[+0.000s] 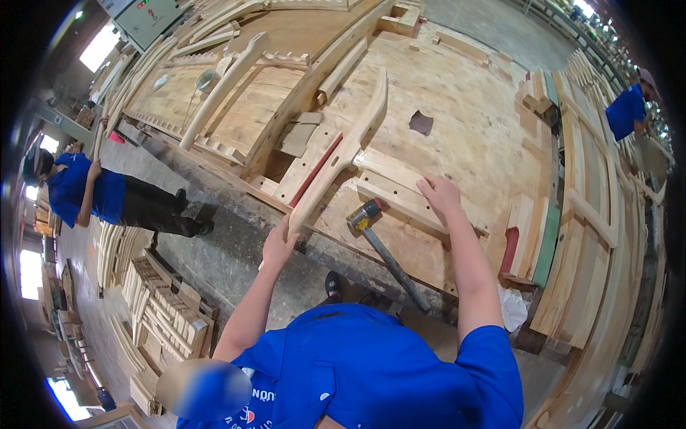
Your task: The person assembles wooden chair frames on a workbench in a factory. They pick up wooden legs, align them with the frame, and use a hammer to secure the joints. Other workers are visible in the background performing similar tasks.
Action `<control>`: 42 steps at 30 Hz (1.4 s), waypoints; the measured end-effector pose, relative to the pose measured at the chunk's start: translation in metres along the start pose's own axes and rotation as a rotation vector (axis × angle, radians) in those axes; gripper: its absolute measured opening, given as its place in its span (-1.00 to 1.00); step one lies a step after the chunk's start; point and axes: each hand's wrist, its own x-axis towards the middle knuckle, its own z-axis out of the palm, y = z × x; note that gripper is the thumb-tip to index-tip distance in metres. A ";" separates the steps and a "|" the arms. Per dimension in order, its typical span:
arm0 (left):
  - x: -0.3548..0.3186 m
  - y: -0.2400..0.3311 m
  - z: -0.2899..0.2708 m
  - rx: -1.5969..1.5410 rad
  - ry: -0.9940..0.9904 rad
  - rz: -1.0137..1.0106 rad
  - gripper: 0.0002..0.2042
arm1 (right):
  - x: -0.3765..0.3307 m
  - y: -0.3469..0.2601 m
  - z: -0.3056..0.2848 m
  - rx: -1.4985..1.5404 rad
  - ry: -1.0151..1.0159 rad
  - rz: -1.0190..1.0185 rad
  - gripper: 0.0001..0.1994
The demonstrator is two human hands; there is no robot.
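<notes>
A long curved wooden chair leg lies slantwise over the workbench, with a slot in its widened middle. My left hand is closed around its near end. From the leg's middle a wooden rail runs off to the right, its left end touching the leg. My right hand is closed over the right part of this rail, with some fingers hidden. Just nearer lies a wooden block with holes. A mallet with a dark and yellow head rests against that block, its grey handle reaching over the bench's front edge.
Left of the leg is a strip with a red edge. A dark patch marks the bench top. Wooden blocks with red and green faces stand at right. Wooden parts fill the left bench. One co-worker stands left, another far right.
</notes>
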 end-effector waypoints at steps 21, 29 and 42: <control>-0.015 0.003 0.002 0.076 0.124 0.027 -0.48 | 0.019 -0.024 0.009 -0.127 -0.153 0.149 -0.45; 0.060 0.025 -0.091 0.020 0.548 0.374 -0.84 | -0.015 -0.038 0.040 -0.033 0.459 -0.092 -0.66; 0.270 -0.014 -0.244 0.374 0.352 -0.060 -0.39 | -0.221 -0.103 0.083 1.033 0.474 0.286 -0.91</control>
